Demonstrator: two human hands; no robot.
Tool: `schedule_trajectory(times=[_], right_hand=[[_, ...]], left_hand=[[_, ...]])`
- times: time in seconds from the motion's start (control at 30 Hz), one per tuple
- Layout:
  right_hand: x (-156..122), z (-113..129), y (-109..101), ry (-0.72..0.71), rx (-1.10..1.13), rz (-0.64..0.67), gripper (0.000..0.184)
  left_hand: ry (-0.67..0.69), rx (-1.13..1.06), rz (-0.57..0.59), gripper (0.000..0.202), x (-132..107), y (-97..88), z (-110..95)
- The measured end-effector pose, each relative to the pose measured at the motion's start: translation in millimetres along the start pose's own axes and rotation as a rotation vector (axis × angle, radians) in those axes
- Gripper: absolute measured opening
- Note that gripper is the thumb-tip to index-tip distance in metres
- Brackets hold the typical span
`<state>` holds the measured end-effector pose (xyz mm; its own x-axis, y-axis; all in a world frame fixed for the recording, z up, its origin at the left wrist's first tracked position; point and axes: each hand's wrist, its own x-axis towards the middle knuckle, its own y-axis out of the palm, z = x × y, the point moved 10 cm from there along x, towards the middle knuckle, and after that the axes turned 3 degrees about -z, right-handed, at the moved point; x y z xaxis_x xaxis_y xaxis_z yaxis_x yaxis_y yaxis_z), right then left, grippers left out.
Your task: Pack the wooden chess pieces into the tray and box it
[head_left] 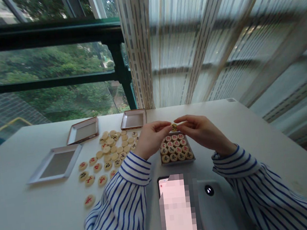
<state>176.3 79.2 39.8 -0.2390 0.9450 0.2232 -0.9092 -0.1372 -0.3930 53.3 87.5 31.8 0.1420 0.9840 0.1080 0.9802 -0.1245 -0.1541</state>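
Note:
Both my hands meet above a small open box (191, 154) filled with rows of round wooden chess pieces marked in red and black. My left hand (150, 138) and my right hand (201, 129) pinch one round piece (174, 127) with a black character between their fingertips, just over the box's far edge. Many more loose pieces (111, 153) lie scattered on the white table (29, 213) to the left of my left hand. Striped blue-and-white sleeves cover both forearms.
Three shallow box lids or trays lie on the table: one at the left (55, 164), one behind it (83, 130), one at the back centre (133, 119). A phone (162, 182) and a grey device (213, 203) sit near me. Window and curtain stand behind the table.

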Motion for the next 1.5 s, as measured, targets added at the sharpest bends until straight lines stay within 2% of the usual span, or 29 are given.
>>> schedule_trajectory(times=[0.17,0.37,0.5,0.8,1.23,1.5], right_hand=[[-1,3,2,-0.056,-0.114,0.038,0.025],[-4,25,3,-0.239,-0.330,0.038,0.028],[-6,29,4,-0.296,-0.430,0.031,0.026],[-7,27,7,-0.343,-0.590,0.056,0.024],[-9,30,9,-0.395,-0.645,0.096,0.023],[-11,27,12,-0.402,-0.696,0.136,0.022]], left_hand=[[-0.008,0.001,-0.004,0.019,1,-0.1,1],[-0.024,0.029,-0.027,0.019,2,-1.6,7],[-0.027,0.037,-0.027,0.021,2,-0.5,7],[-0.047,0.064,0.008,0.021,0,4.4,10],[-0.051,0.108,0.022,0.019,0,7.1,13],[-0.028,0.150,0.089,0.017,0,13.4,15]])
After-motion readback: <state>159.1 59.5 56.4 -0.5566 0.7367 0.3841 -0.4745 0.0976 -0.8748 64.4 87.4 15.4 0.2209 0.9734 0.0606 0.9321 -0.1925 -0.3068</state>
